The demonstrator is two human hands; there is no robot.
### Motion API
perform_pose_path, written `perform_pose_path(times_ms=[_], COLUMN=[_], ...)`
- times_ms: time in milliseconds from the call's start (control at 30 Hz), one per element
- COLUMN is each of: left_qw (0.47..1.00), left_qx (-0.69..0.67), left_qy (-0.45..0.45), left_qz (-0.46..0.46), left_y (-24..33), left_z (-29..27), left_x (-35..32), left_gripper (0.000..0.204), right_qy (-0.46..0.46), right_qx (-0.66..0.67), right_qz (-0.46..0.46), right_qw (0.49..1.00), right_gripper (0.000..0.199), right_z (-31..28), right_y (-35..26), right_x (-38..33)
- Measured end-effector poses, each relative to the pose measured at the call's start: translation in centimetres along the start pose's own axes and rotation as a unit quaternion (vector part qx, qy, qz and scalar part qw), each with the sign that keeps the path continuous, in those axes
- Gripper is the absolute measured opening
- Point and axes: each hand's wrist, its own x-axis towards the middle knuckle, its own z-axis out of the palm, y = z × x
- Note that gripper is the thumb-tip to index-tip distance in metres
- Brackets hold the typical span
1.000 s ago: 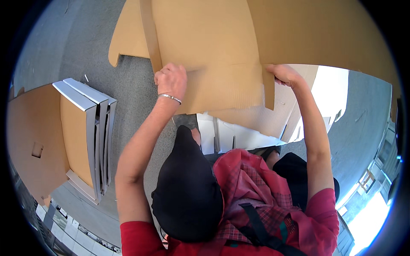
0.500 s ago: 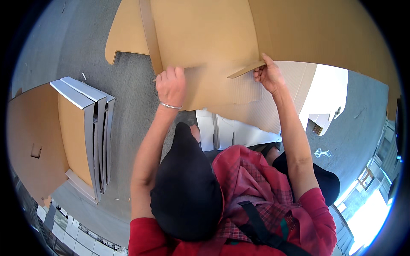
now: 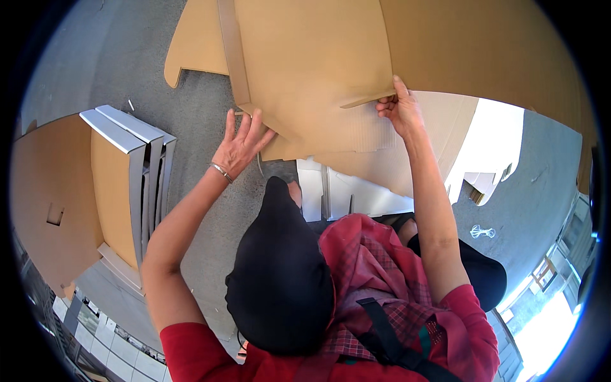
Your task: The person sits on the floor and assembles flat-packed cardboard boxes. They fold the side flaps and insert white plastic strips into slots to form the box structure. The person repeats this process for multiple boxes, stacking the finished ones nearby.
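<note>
A large brown cardboard box [image 3: 318, 57] fills the top of the view, with flaps hanging toward me. My right hand [image 3: 400, 108] pinches the edge of a cardboard flap [image 3: 366, 100] near the middle. My left hand [image 3: 240, 143] is open with fingers spread, its fingertips against the lower edge of another flap [image 3: 280, 137] at the box's left fold. A bracelet sits on my left wrist.
Flat cardboard sheets and grey panels [image 3: 127, 172] stand stacked at the left on the grey carpet [image 3: 191, 114]. White sheets [image 3: 356, 191] lie under the box. My knees, in black and red cloth, are below. A small white plastic piece [image 3: 482, 232] lies at the right.
My left hand has let go of the flap and dropped lower, opening its fingers. My right hand has moved left and inward, now pinching the flap's edge.
</note>
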Motion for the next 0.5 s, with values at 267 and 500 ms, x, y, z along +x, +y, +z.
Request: perform_pose_path(times_ms=[267,500], left_qw=[0.988,0.978], left_qx=[-0.1,-0.195], left_qy=[0.108,0.066], left_qz=[-0.036,0.029], left_y=[-0.9,-3.4], left_z=[-0.2,-4.4], left_x=[0.7,2.7], left_gripper=[0.072,0.078], right_qy=[0.097,0.201], right_qx=[-0.329,-0.512], right_qz=[-0.058,-0.187], right_qw=[0.938,0.814], right_gripper=[0.061,0.069], right_z=[-0.7,-3.1], right_y=[-0.3,-0.4], right_x=[0.7,1.5])
